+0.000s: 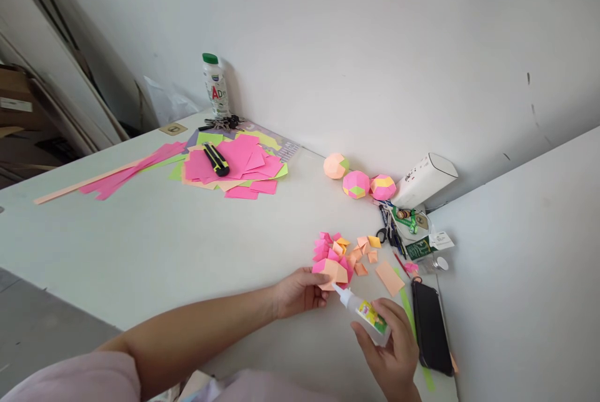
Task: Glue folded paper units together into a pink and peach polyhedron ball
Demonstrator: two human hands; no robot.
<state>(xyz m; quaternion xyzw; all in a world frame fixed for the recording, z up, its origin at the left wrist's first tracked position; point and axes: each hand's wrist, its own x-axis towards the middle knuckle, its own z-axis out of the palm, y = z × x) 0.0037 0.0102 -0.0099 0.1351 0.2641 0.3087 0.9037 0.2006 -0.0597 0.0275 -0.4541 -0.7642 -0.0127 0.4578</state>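
Note:
My left hand (302, 292) pinches a folded paper shape (334, 272) made of pink and peach pieces, held low over the table. In my right hand (394, 339) is a glue bottle (368, 316) with a yellow and green label. Its pointed white nozzle tips toward the left and is at the lower edge of the paper shape; I cannot tell if they touch. Just beyond the shape lie small folded pink pieces (323, 247) and peach pieces (362, 252). A flat peach paper rectangle (389, 279) rests to the right.
Three paper balls (356, 184) sit by the wall beside a white box (425, 180). Scissors (387, 227) and pens lie right, with a black case (431, 327) nearer. A utility knife (216, 159) tops pink sheets (244, 161) at left; a white bottle (216, 86) stands behind.

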